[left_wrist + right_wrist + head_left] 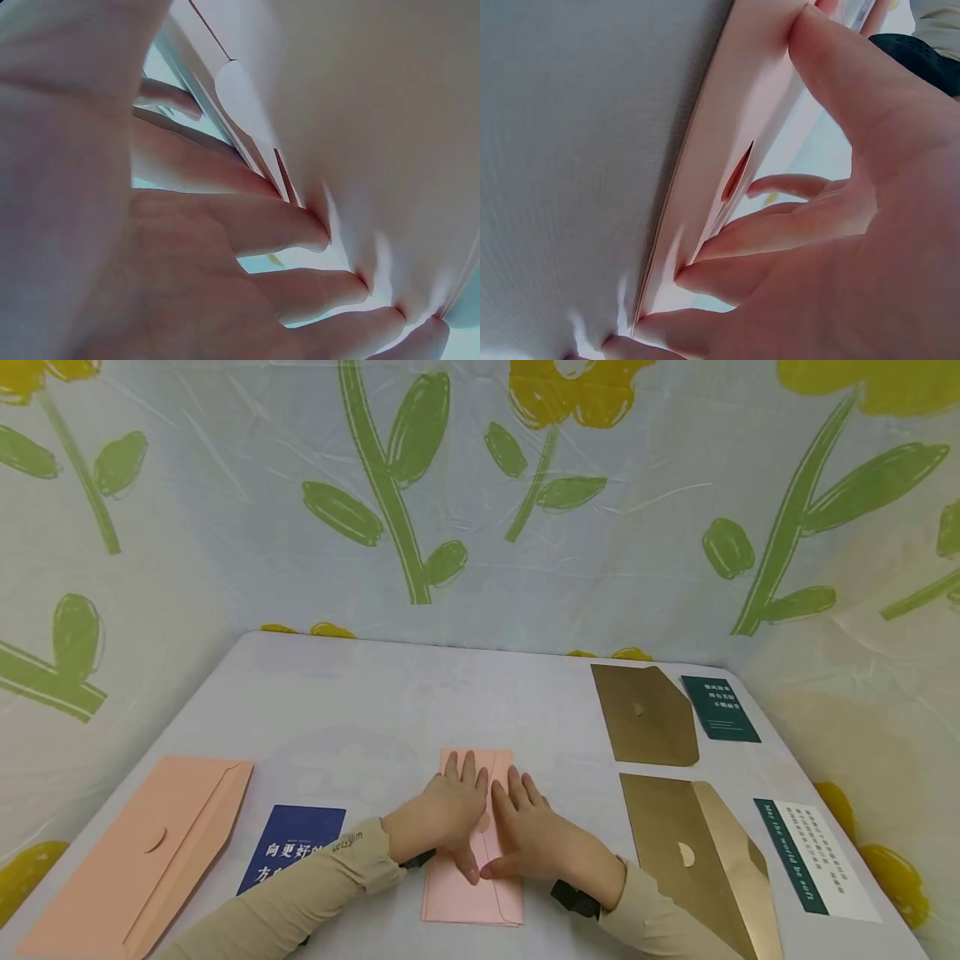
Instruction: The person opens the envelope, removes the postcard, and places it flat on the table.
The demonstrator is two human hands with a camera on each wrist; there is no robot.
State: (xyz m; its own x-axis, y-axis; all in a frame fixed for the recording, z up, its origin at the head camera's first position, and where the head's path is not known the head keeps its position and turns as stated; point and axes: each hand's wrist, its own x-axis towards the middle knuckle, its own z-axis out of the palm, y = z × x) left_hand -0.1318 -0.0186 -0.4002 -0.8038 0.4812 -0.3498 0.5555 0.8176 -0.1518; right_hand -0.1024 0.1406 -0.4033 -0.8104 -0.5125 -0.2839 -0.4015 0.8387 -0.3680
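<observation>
A pink envelope point(471, 903) lies lengthwise on the table in front of me, its flap folded over and a round tab at its middle. My left hand point(459, 810) rests on its left half with straight, spread fingers. On the right half lies my right hand point(536, 835), also flat, some of its fingertips reaching past the edge onto the table. Both thumbs point inward near the envelope's middle. In the left wrist view the fingertips touch the pink paper point(375, 150). The right wrist view shows the tab's slit point(737, 174) standing slightly apart.
Another pink envelope point(112, 860) lies at the left, beside a blue card point(288, 835) partly under my left sleeve. At the right are two gold envelopes, one farther back point(645, 714) and one nearer point(667, 843), with a green card point(722, 708) and a green-and-white card point(817, 860).
</observation>
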